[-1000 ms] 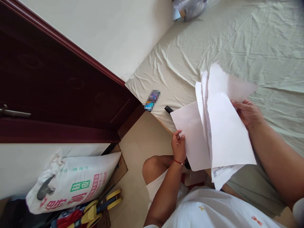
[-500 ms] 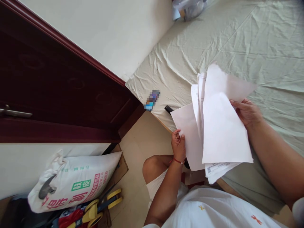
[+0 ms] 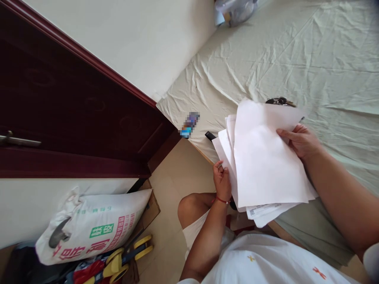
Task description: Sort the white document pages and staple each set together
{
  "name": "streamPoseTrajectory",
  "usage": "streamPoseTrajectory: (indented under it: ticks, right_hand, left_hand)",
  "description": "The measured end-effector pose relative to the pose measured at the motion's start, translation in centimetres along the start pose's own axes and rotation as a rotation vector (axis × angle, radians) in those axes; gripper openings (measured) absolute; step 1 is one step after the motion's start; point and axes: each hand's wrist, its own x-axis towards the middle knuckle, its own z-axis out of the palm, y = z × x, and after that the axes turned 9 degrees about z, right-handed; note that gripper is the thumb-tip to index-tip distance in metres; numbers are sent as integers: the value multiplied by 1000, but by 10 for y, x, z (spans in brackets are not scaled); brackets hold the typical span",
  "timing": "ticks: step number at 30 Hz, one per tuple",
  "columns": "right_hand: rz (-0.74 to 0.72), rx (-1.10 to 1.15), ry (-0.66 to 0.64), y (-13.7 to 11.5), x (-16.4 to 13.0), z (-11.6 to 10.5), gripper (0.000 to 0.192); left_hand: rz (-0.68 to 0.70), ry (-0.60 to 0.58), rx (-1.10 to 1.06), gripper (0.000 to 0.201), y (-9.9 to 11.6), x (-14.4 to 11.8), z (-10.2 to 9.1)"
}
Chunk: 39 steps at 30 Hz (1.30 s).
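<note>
A loose stack of white papers (image 3: 266, 157) is held over the bed's edge (image 3: 207, 98), pinched at its left side by the left hand (image 3: 222, 181) while the right hand (image 3: 299, 140), fingers closed on the top sheets, keeps them squared.

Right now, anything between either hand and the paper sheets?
No. The left hand pinches the left edge of the paper sheets, and the right hand grips their right side. Both touch the paper directly.

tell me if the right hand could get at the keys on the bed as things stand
Probably not right away: the right hand grips the sheets of paper, which partly cover the keys lying just beyond on the bed.
</note>
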Motion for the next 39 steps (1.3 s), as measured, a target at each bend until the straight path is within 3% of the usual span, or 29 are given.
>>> streamPoseTrajectory:
  ticks: [4,10,18,28,35,39]
  right_hand:
    - [38,-146,-23,4,-3,1,39]
    - [-139,-415,-47,12,3,-3,29]
    - [-188,-488,-31,12,2,-1,29]
    - [-220,-665,-12,11,3,-4,35]
    - [-244,-706,-5,14,8,-5,32]
    - [-280,-751,19,13,4,-2,31]
  left_hand:
    - [21,-8,-39,61,-1,0,0]
    - [67,-28,57,47,-1,0,-3]
    - [85,-70,99,48,4,-4,-2]
    - [107,-22,168,45,-7,-1,-2]
    - [98,7,224,68,-6,-2,-3]
    - [121,18,296,63,-7,-2,-4]
